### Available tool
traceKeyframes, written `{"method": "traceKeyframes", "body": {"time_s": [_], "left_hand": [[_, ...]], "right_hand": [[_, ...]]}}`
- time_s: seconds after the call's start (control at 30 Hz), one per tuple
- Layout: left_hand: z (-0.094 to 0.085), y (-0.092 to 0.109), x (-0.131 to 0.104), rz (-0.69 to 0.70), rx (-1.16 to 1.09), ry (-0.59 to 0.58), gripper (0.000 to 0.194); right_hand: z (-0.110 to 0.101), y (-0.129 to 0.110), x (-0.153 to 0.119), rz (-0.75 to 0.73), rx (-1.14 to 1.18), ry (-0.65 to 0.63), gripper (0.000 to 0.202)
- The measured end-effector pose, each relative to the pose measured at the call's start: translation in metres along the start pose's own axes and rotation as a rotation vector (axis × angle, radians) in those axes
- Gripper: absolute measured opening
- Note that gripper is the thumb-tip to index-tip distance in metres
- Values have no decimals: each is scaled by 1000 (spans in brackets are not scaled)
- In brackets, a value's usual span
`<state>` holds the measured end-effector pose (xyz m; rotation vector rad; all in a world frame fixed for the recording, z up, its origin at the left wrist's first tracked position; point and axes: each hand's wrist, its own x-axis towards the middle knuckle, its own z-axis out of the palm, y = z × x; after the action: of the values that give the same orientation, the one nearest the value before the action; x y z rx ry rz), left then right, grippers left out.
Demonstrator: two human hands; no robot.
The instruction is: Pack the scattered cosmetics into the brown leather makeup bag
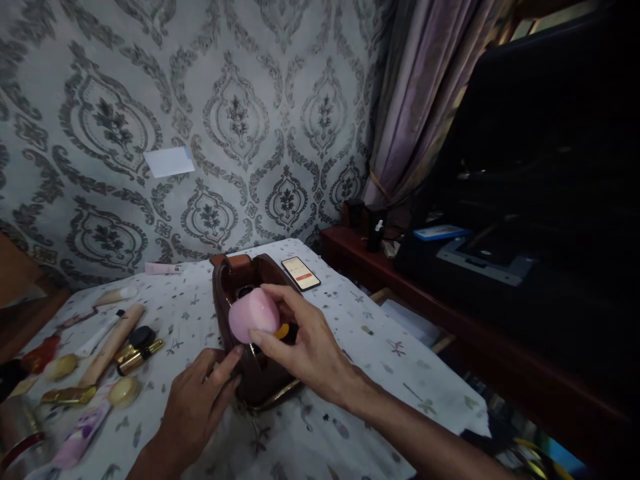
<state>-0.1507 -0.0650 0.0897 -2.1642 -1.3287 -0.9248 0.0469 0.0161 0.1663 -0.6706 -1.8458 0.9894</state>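
Note:
My right hand [310,340] grips a rounded pink cosmetic jar [250,317], thumb on the near side and fingers behind. The jar is above the open mouth of a brown zippered bag [270,387]. Inside the bag I see a dark round item and something yellow-orange, partly hidden by my right hand and the jar. My left hand [195,400] holds the bag's near left edge, index finger and thumb against its side.
Left on the patterned white cloth [350,400] lie several cosmetics, including a pink tube [83,433], a gold tube [140,357] and a black-lidded jar [142,337]. A lit phone [301,273] lies beyond the bag. A dark red wooden desk [360,267] stands at right.

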Motion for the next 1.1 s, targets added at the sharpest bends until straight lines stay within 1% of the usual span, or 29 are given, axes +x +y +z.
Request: {"method": "traceKeyframes", "body": {"time_s": [0.2,0.33,0.5,0.63,0.7,0.87,1.0,1.1], "left_hand": [[0,1,-1,-8,-24,6,33],[0,2,0,-15,-62,7,37],[1,1,-2,-27,-52,9,41],[3,0,-5,-37,-51,11,43],[4,0,-5,-36,-58,12,44],[5,0,-6,-48,-54,8,45],[6,0,-8,-61,-47,9,43],[6,0,-8,-66,-45,7,44]], "right_hand": [[1,13,17,-23,-39,10,51],[2,19,29,7,-127,-17,50],[3,15,41,21,-324,-129,50],[5,12,53,18,-450,-224,41],[6,13,60,23,-488,-260,37],[10,21,75,23,-574,-342,38],[17,24,82,35,-672,-427,35],[23,26,89,55,-709,-455,32]]}}
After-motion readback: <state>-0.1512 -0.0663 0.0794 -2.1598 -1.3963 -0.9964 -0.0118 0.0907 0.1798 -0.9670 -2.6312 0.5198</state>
